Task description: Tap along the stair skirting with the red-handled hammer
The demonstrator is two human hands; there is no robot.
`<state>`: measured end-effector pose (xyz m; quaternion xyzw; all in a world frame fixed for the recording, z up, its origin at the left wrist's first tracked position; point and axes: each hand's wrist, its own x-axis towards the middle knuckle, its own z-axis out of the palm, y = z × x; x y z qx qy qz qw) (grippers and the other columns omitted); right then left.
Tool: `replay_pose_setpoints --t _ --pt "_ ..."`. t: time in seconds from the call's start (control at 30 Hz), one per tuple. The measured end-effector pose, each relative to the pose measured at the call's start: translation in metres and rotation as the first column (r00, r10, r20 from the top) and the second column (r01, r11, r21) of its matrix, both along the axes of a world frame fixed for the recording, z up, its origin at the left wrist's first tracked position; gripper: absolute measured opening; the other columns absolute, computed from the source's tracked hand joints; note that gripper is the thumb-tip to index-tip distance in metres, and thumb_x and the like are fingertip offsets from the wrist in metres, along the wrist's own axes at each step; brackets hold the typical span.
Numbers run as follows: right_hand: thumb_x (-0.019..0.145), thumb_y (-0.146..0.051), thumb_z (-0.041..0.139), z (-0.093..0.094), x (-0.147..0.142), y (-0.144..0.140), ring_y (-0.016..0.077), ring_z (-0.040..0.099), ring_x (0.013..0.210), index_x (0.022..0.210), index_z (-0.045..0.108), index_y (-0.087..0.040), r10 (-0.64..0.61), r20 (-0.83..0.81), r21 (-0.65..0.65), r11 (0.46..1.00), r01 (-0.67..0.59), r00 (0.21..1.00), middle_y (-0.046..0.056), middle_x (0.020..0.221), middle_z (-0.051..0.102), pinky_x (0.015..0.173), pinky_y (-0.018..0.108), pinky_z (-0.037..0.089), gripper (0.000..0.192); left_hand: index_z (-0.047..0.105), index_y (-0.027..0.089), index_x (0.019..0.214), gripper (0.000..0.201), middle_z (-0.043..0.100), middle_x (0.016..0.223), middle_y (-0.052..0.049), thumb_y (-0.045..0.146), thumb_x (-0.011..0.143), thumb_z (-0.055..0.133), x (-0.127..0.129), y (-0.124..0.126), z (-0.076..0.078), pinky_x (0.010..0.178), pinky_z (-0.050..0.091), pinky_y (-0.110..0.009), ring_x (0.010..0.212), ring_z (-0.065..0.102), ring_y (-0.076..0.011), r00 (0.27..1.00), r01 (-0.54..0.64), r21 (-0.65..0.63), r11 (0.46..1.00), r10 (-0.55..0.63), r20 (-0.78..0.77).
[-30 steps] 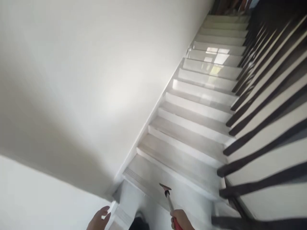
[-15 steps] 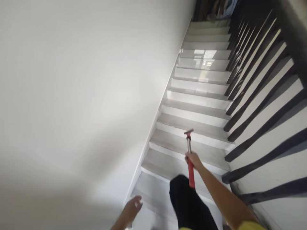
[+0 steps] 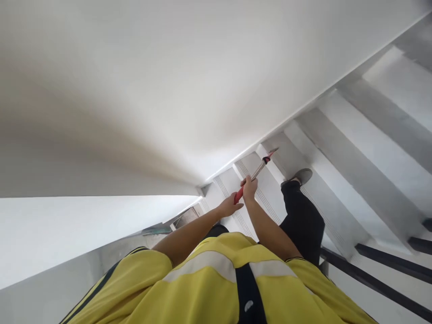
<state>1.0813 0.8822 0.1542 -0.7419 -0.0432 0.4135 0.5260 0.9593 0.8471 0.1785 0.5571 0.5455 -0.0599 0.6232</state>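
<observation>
A long-handled scraper (image 3: 259,170) with a red grip, a metal shaft and a flat head slants over the white stair treads. My right hand (image 3: 249,187) is closed around it, about where the red grip meets the shaft. Lower down, my left hand (image 3: 228,205) holds the butt end of the red grip. The head lies over a step close to the wall; I cannot tell whether its edge touches the tread.
Along the left and top runs a plain white wall (image 3: 189,90). White steps (image 3: 357,121) climb to the right, with dark balusters (image 3: 371,283) at lower right. One shoe (image 3: 303,175) rests on a tread beside the scraper's head.
My left hand, free before, has taken hold of the scraper's grip end. The scraper has turned toward the wall, and my view has swung left and down to the nearer steps.
</observation>
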Motion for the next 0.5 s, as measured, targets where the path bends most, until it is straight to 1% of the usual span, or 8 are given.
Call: replay_pose_setpoints --t 0.1,0.17,0.23,0.33,0.4,0.43,0.47,0.5 --pt "0.083 -0.025 0.052 -0.017 -0.042 -0.037 0.0089 0.048 0.038 0.082 0.036 -0.022 0.094 -0.124 -0.048 0.994 -0.101 0.988 -0.01 0.05 0.049 0.04 0.02 0.04 0.016 0.054 0.015 0.107 0.03 0.063 0.094 -0.01 0.03 0.082 0.06 -0.024 -0.033 -0.021 0.075 0.043 -0.033 0.087 0.059 -0.0248 0.988 -0.006 -0.035 0.999 0.001 -0.157" --pt "0.083 -0.026 0.053 -0.024 -0.059 -0.054 0.0099 0.05 0.039 0.083 0.038 -0.021 0.133 -0.265 -0.09 0.983 -0.162 0.955 -0.009 0.05 0.05 0.041 0.021 0.042 0.016 0.053 0.016 0.101 0.02 0.062 0.092 -0.01 0.027 0.085 0.055 -0.047 -0.056 -0.033 0.075 0.042 -0.032 0.088 0.059 -0.0246 0.975 -0.016 -0.041 0.999 0.007 -0.223" --pt "0.083 -0.024 0.054 -0.031 -0.072 -0.065 0.0105 0.052 0.04 0.083 0.041 -0.02 0.139 -0.402 -0.157 0.963 -0.218 0.905 -0.007 0.05 0.051 0.043 0.021 0.044 0.014 0.052 0.016 0.098 0.016 0.061 0.089 -0.009 0.028 0.087 0.053 -0.071 -0.076 -0.043 0.074 0.04 -0.03 0.087 0.059 -0.0234 0.966 -0.03 -0.045 0.999 0.017 -0.256" --pt "0.083 -0.02 0.053 -0.05 -0.089 -0.075 0.0104 0.056 0.043 0.086 0.043 -0.018 0.147 -0.479 -0.238 0.928 -0.288 0.866 -0.006 0.053 0.054 0.044 0.02 0.045 0.011 0.052 0.017 0.092 0.019 0.059 0.082 -0.006 0.036 0.088 0.055 -0.103 -0.097 -0.058 0.071 0.039 -0.029 0.082 0.059 -0.0213 0.963 -0.056 -0.059 0.997 0.038 -0.267" --pt "0.083 -0.017 0.051 -0.074 -0.101 -0.078 0.0102 0.057 0.043 0.086 0.042 -0.019 0.171 -0.483 -0.271 0.904 -0.332 0.859 -0.006 0.054 0.054 0.043 0.018 0.043 0.01 0.051 0.017 0.086 0.024 0.057 0.076 -0.004 0.041 0.088 0.054 -0.118 -0.103 -0.075 0.068 0.039 -0.027 0.076 0.058 -0.0194 0.963 -0.078 -0.077 0.994 0.055 -0.263" --pt "0.082 -0.015 0.05 -0.091 -0.106 -0.078 0.0102 0.058 0.044 0.086 0.041 -0.019 0.188 -0.488 -0.283 0.889 -0.359 0.852 -0.007 0.054 0.054 0.042 0.017 0.042 0.01 0.05 0.017 0.084 0.025 0.056 0.073 -0.003 0.042 0.089 0.053 -0.123 -0.105 -0.086 0.066 0.039 -0.026 0.072 0.057 -0.0182 0.963 -0.091 -0.092 0.992 0.064 -0.263" --pt "0.081 -0.013 0.049 -0.11 -0.112 -0.078 0.0102 0.058 0.044 0.086 0.041 -0.019 0.212 -0.494 -0.292 0.873 -0.39 0.843 -0.007 0.053 0.053 0.041 0.016 0.04 0.011 0.049 0.017 0.083 0.024 0.055 0.07 -0.002 0.041 0.089 0.052 -0.127 -0.106 -0.101 0.063 0.039 -0.026 0.068 0.057 -0.0171 0.96 -0.105 -0.11 0.988 0.072 -0.271" --pt "0.079 -0.011 0.049 -0.133 -0.118 -0.077 0.0103 0.058 0.044 0.085 0.04 -0.019 0.242 -0.496 -0.298 0.854 -0.425 0.834 -0.007 0.053 0.052 0.04 0.016 0.039 0.013 0.049 0.017 0.084 0.022 0.055 0.067 -0.001 0.039 0.09 0.05 -0.13 -0.106 -0.12 0.061 0.04 -0.025 0.064 0.056 -0.0161 0.956 -0.12 -0.131 0.984 0.079 -0.283"
